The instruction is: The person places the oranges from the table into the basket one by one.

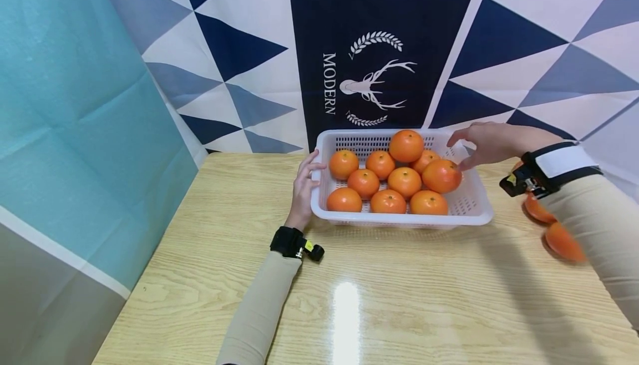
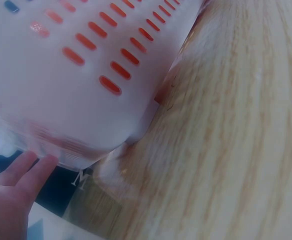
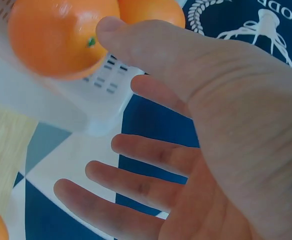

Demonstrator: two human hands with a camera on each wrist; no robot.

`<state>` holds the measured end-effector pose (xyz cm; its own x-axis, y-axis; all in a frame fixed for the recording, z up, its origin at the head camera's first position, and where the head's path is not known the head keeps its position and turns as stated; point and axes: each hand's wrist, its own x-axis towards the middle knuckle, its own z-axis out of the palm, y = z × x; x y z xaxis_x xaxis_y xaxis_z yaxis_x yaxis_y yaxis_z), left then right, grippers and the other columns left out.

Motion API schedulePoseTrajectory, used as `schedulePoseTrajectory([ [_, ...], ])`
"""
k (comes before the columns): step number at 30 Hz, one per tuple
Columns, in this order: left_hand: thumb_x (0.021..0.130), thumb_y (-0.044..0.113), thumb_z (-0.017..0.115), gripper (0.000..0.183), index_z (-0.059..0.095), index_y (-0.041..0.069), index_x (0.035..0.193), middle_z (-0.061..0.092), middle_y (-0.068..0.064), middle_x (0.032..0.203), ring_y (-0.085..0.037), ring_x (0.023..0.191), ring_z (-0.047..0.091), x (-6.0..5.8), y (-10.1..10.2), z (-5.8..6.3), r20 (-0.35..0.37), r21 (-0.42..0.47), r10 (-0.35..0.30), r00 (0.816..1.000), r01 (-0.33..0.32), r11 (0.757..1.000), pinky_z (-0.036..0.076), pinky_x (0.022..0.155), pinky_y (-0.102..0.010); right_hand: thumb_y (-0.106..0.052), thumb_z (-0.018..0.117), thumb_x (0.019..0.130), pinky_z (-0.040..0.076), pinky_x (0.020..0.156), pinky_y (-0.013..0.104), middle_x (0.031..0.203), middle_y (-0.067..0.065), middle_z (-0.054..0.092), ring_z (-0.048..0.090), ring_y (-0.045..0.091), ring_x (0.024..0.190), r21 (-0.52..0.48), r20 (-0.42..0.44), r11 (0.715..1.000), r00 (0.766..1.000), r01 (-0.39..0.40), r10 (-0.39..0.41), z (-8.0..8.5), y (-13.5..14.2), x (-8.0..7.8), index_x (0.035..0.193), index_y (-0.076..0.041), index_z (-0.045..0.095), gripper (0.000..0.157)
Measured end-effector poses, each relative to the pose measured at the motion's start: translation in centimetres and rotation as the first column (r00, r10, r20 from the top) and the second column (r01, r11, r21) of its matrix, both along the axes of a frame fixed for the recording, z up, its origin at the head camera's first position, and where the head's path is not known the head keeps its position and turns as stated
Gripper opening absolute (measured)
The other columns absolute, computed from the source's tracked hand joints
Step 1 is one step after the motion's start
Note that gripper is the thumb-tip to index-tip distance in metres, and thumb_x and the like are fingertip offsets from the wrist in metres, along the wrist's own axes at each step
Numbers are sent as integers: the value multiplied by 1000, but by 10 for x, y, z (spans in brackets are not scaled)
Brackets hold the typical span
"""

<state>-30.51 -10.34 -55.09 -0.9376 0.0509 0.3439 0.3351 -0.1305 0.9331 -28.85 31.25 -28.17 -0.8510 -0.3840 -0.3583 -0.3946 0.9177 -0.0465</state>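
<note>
A white plastic basket (image 1: pixel 401 219) with slotted walls stands on the table and holds several oranges (image 1: pixel 388 202). My left hand (image 1: pixel 301 192) is at the basket's left end, its fingers extended against the rim. In the left wrist view, two straight fingers (image 2: pixel 35 172) touch the basket's outer wall. Over the right end is my right hand (image 1: pixel 491 142), fingers spread and nothing gripped. Its thumb overlaps a large orange (image 3: pixel 61 37) in the right wrist view; whether they touch, I cannot tell. That orange (image 1: pixel 442 176) lies on top of others at the right of the pile.
More oranges (image 1: pixel 564 242) lie on the wooden table (image 1: pixel 399 298) at the right, partly hidden by my right forearm. Behind the basket hangs a patterned cloth (image 1: pixel 369 37) with a deer head. A blue-green cloth (image 1: pixel 75 87) covers the left side.
</note>
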Motion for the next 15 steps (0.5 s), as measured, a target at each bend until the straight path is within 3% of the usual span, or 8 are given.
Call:
schedulePoseTrajectory([
  [5,93,8,50,45,76,18,128,44,15,179,-17,173,31,1,-1,2,-20,-27,-4,1000,4,1000,28,141,-59,-36,91,94,63,99,69,136,36,71,71,43,111,12,-2,1000,1000,10,-10,1,16,2,146,5,63,72],
  [15,91,12,50,44,75,14,127,45,6,180,-23,173,33,11,3,12,-11,-25,35,999,-35,999,33,140,-53,-37,90,95,61,97,72,130,37,74,74,49,113,35,-27,999,999,27,-26,-2,50,11,144,9,61,73],
])
